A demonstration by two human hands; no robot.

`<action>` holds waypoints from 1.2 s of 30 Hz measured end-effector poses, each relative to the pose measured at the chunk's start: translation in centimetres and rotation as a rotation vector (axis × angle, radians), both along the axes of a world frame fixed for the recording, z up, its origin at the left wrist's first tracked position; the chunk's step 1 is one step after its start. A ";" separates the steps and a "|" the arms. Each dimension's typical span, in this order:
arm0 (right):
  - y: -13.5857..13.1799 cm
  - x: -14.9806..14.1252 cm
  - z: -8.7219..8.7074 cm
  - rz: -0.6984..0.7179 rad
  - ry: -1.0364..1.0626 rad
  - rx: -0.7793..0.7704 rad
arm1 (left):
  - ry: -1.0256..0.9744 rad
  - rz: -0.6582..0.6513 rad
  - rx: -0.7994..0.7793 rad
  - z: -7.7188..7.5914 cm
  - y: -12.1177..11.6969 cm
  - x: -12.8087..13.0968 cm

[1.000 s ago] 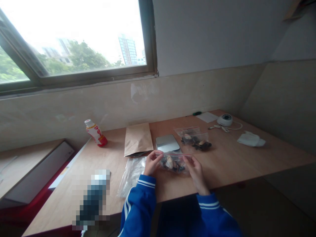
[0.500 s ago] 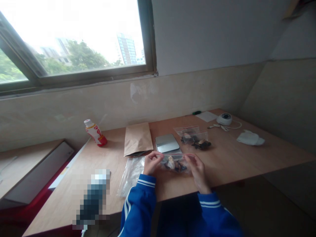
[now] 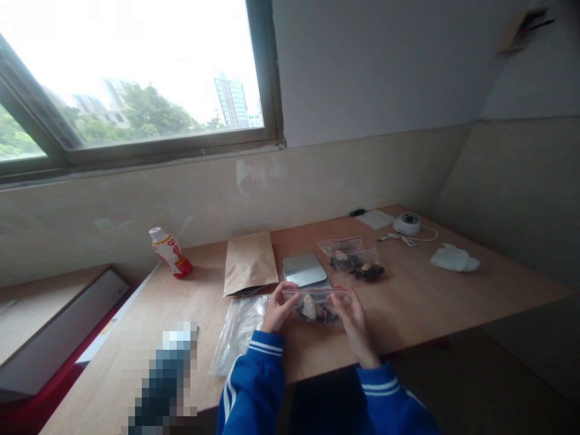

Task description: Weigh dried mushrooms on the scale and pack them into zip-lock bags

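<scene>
My left hand [image 3: 278,308] and my right hand [image 3: 353,320] both pinch the red-striped top edge of a clear zip bag [image 3: 313,307] just above the table. Dark and pale chunks of dried food sit in its lower part. Directly behind it lies a flat silver digital scale [image 3: 304,270], its front edge partly hidden by the bag. To the right, a second clear zip bag [image 3: 351,260] with similar dark pieces lies on the table. A brown kraft paper bag [image 3: 250,264] and a crumpled clear plastic bag [image 3: 238,336] lie beside my left hand.
The wooden table [image 3: 421,302] ends in a front edge near my sleeves. A red-and-white bottle [image 3: 170,252] stands at the back left, and a pixelated bottle [image 3: 163,374] stands near the front. Farther right lie a white corded device [image 3: 406,224], white cloth [image 3: 453,258], paper [image 3: 375,219] and a green marker [image 3: 357,212].
My hands have come slightly closer together along the bag's top edge. The whole scene sits a little differently in view because my head has moved.
</scene>
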State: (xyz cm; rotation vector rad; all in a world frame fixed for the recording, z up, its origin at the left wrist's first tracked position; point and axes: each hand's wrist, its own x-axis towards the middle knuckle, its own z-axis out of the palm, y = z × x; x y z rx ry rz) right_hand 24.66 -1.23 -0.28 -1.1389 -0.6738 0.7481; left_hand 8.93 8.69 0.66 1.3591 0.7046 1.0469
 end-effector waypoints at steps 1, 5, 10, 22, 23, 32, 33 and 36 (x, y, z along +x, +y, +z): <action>0.1 -0.1 -0.2 -0.008 0.010 0.000 | 0.027 0.005 0.011 0.0 0.0 0.0; 0.6 -0.1 -0.9 -0.020 0.009 -0.016 | 0.092 -0.018 0.014 0.0 0.2 -0.1; 0.5 0.2 -0.9 0.005 -0.031 -0.042 | 0.085 -0.032 0.027 -0.2 0.2 -0.1; 0.0 -0.1 -0.4 -0.068 -0.126 -0.066 | 0.121 0.046 0.055 0.3 0.0 -0.2; -0.1 -0.2 -0.2 -0.081 -0.137 -0.065 | 0.125 0.051 0.058 0.4 -0.1 -0.2; -0.3 -0.4 0.0 -0.050 -0.116 -0.055 | 0.070 0.032 0.020 0.8 -0.2 -0.2; -0.3 -0.3 -0.1 -0.042 -0.116 -0.049 | 0.054 0.003 -0.005 0.8 -0.3 -0.2; -0.3 -0.5 -0.2 -0.029 -0.081 -0.035 | -0.018 -0.084 -0.071 0.7 -0.4 -0.1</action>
